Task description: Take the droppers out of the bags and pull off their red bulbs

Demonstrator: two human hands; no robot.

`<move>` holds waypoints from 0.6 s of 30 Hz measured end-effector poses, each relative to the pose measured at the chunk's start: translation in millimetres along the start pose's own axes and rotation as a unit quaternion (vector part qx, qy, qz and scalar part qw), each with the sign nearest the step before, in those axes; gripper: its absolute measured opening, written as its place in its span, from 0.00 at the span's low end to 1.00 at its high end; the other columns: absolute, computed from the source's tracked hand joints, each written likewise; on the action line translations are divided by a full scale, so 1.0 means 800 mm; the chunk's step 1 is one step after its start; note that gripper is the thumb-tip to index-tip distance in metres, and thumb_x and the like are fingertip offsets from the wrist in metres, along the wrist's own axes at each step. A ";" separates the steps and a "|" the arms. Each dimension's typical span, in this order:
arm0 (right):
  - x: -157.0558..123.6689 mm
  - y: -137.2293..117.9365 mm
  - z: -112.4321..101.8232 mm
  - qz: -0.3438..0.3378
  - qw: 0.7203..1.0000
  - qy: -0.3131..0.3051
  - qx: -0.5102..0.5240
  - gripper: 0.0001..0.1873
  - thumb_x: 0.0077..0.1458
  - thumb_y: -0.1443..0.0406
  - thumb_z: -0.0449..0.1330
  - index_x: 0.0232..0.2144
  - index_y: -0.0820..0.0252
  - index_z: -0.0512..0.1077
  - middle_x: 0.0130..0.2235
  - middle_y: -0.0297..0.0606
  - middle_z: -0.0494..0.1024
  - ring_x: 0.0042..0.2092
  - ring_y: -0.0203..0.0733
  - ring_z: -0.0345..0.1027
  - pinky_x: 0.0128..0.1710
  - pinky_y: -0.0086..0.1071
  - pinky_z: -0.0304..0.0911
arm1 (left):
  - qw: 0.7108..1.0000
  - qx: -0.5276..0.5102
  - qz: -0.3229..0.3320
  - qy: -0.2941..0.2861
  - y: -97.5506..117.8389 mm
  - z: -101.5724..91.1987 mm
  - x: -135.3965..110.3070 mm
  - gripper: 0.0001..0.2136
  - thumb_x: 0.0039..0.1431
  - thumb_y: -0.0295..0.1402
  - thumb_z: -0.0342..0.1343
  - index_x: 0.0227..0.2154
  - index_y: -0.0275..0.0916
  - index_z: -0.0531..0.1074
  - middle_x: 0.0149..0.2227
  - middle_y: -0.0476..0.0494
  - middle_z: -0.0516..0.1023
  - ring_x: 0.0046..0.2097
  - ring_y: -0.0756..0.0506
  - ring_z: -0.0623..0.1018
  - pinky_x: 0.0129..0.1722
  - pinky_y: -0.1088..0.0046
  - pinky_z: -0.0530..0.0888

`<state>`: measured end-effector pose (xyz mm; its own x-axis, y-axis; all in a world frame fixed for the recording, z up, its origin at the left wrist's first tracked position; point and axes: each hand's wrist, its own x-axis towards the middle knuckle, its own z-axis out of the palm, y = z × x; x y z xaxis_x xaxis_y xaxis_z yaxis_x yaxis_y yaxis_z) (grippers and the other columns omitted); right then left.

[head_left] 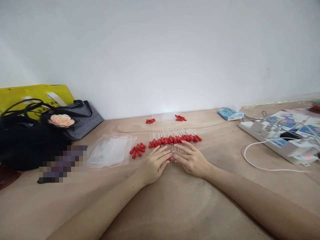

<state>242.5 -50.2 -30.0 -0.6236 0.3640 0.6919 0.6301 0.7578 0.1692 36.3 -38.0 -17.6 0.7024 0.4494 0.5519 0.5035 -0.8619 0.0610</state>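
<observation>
My left hand (156,163) lies low over the table, and a red rubber bulb (169,159) shows between its thumb and index finger. Facing it, my right hand (191,160) has its fingers stretched out, with its thumb hidden; thin clear tubes (172,149) show at the fingertips. Just beyond both hands runs a row of glass droppers (175,136), their red bulbs toward me and pale stems pointing to the wall. A small pile of loose red bulbs (137,150) lies left of my left hand.
Clear zip bags (110,151) lie at left, beside a black bag (32,143), a striped bag (83,121) and a yellow bag (57,91). Farther back is a clear bag (167,116) between red bulbs. A tissue pack (230,113) and a corded power strip (272,140) sit right.
</observation>
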 end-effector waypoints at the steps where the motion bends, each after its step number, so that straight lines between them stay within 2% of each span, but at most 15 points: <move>1: 0.000 0.000 0.001 0.000 1.000 -0.004 0.000 0.13 0.55 0.71 0.49 0.41 0.59 0.69 0.41 0.39 0.76 0.53 0.43 0.60 0.55 0.47 0.52 | 1.000 -0.002 0.003 -0.003 0.000 0.001 0.000 0.13 0.59 0.29 0.45 0.46 0.37 0.67 0.47 0.41 0.73 0.55 0.44 0.65 0.54 0.56 0.63; 6: 0.000 0.000 0.002 0.002 1.000 -0.008 0.003 0.12 0.56 0.70 0.49 0.40 0.59 0.70 0.40 0.39 0.76 0.52 0.42 0.61 0.55 0.47 0.52 | 1.000 0.002 -0.002 -0.003 0.000 0.000 0.000 0.12 0.59 0.28 0.44 0.42 0.36 0.69 0.45 0.39 0.74 0.53 0.44 0.67 0.53 0.55 0.64; 12: 0.001 -0.001 0.000 -0.011 1.000 -0.003 0.004 0.11 0.57 0.70 0.47 0.37 0.59 0.69 0.38 0.37 0.77 0.51 0.40 0.63 0.55 0.45 0.52 | 1.000 -0.008 0.026 -0.003 -0.002 -0.005 -0.001 0.09 0.58 0.26 0.45 0.33 0.37 0.71 0.43 0.42 0.76 0.49 0.45 0.72 0.54 0.53 0.61; 18: -0.001 0.000 0.000 -0.016 1.000 0.009 -0.004 0.12 0.55 0.73 0.48 0.38 0.59 0.69 0.38 0.37 0.77 0.52 0.41 0.62 0.56 0.47 0.48 | 0.999 -0.007 0.031 0.001 -0.004 -0.006 -0.005 0.10 0.58 0.24 0.45 0.37 0.37 0.70 0.43 0.41 0.75 0.49 0.45 0.72 0.54 0.54 0.61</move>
<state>243.0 -51.0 -30.5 -0.6359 0.3296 0.6979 0.6132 0.7648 0.1975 29.2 -37.9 -16.2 0.7316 0.3939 0.5564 0.4514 -0.8915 0.0377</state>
